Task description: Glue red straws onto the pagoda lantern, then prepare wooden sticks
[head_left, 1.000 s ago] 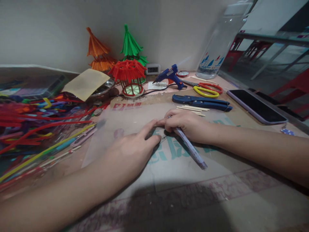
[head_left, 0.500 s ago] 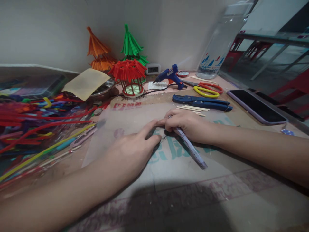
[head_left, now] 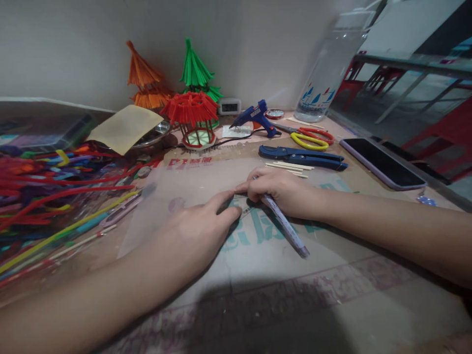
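Observation:
My right hand (head_left: pixel 275 189) is closed around a pale purple patterned pen (head_left: pixel 285 226), its rear end slanting toward me and its tip hidden by the fingers. My left hand (head_left: pixel 201 221) lies low over a translucent sheet (head_left: pixel 155 206), index finger stretched forward and thumb apart. The tips of both index fingers meet or nearly meet. Between the hands, a thin clear strip with small dark marks (head_left: pixel 250 211) shows in part; what it is I cannot tell. Beneath lies brown printed cardboard (head_left: pixel 354 246).
Beyond my right hand are thin wooden sticks (head_left: pixel 289 167), a blue cutter (head_left: pixel 302 157), scissors (head_left: pixel 309 140), a glue gun (head_left: pixel 254 118) and a phone (head_left: pixel 383 162). Pipe cleaners (head_left: pixel 55 191) heap at left. Red (head_left: pixel 193 118), green (head_left: pixel 197 64) and orange (head_left: pixel 143 73) pavilion models stand behind; a bottle (head_left: pixel 324 69) stands at back right.
The whole view has shifted slightly, with everything a little farther left in the picture. Both hands and the pen keep nearly the same pose.

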Demonstrator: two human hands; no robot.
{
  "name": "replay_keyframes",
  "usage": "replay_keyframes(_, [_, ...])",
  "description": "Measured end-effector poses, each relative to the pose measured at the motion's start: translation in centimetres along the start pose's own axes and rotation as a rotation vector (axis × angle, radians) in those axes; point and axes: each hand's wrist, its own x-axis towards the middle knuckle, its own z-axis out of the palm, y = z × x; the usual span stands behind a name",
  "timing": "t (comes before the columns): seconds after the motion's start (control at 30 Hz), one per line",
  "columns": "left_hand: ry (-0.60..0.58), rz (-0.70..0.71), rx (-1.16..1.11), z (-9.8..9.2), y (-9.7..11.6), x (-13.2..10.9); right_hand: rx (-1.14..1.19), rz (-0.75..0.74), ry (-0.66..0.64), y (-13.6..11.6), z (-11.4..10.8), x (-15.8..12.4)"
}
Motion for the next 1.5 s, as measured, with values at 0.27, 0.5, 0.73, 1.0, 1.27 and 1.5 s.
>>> replay_keyframes(0.27, [-0.03,-0.008,0.025,0.0,0.1,0.1,0.304,0.103,0.151,-1.3,-0.1,0.0])
replay_keyframes(0.5, [-0.025,-0.002,0.041,0.1,-0.1,0.0,0.524,0.285,0.21,-2.1,-1.1,0.1])
replay_keyframes(0.73, [-0.012,0.002,0.044,0.1,0.0,0.1,0.321,0.277,0.234,-2.8,-0.9,0.9])
replay_keyframes(1.0, [-0.005,0.009,-0.002,0.2,-0.2,-0.1,0.342,0.367,0.195,-2.3,-0.5,0.9])
replay_keyframes(1.27, [0.003,0.001,-0.001,0.3,-0.1,0.0,0.313,0.344,0.189,-2.0,-0.3,0.9])
replay_keyframes(1.5, [-0.075,-0.044,0.003,0.0,0.0,0.1,0.48,0.234,0.354,-3.1,-2.5,0.7])
